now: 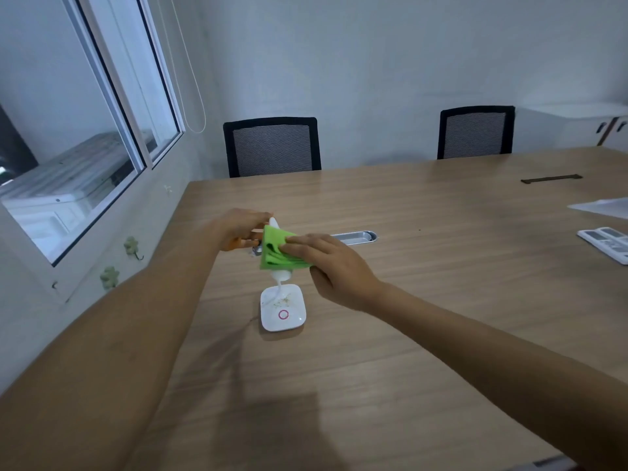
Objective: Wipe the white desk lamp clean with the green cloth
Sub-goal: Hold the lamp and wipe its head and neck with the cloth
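Observation:
The white desk lamp stands on the wooden table; its square base [282, 312] has a pink ring button and some brownish specks. The lamp head reaches up from the base and is mostly covered. My left hand [243, 231] grips the far end of the lamp head. My right hand [334, 266] presses the folded green cloth [277, 249] over the middle of the head. Only the head's near end and far tip show outside the cloth.
A metal cable slot [356, 236] lies in the table just behind the lamp. A white tray-like object [606, 243] and a sheet of paper [603, 207] sit at the right edge. Two black mesh chairs [272, 147] stand across the table. A window wall runs along the left.

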Demonstrator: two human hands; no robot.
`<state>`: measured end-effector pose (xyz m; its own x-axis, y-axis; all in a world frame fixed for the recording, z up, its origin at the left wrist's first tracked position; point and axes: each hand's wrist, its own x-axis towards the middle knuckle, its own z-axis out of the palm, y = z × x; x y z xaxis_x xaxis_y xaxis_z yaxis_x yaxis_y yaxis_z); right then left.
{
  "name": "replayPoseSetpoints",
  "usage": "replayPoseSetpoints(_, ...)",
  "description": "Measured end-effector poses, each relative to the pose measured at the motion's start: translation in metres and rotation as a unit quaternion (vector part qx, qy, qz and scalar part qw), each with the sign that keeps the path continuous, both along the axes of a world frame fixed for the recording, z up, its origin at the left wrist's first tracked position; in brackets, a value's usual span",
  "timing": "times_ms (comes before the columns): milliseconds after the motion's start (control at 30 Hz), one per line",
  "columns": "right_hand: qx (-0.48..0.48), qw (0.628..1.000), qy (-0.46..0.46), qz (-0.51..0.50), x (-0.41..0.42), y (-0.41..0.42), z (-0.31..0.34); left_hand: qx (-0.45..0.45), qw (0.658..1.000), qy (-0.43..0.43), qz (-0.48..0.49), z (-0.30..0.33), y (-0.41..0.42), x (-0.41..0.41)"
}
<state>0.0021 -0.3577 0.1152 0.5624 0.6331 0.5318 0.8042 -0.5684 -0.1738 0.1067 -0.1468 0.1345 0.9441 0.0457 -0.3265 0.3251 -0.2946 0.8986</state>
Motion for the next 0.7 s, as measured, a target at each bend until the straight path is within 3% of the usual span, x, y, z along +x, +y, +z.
replayPoseSetpoints(233, -0.053, 0.986, -0.133, 0.083, -0.029, -0.017, -0.002, -0.001, 1.000, 0.008, -0.004, -0.001, 0.005, 0.003)
replayPoseSetpoints(367, -0.026, 0.994, -0.104, -0.016, 0.001, -0.004, 0.029, -0.008, 1.000, -0.003, 0.005, -0.002, 0.001, -0.001)
replayPoseSetpoints(467, -0.067, 0.994, -0.068, -0.060, 0.015, 0.010, 0.044, -0.013, 1.000, -0.005, 0.004, -0.001, 0.000, -0.004)
replayPoseSetpoints(700, -0.130, 0.989, -0.066, 0.014, -0.008, 0.014, 0.031, -0.003, 1.000, -0.006, 0.010, -0.003, 0.002, 0.000)
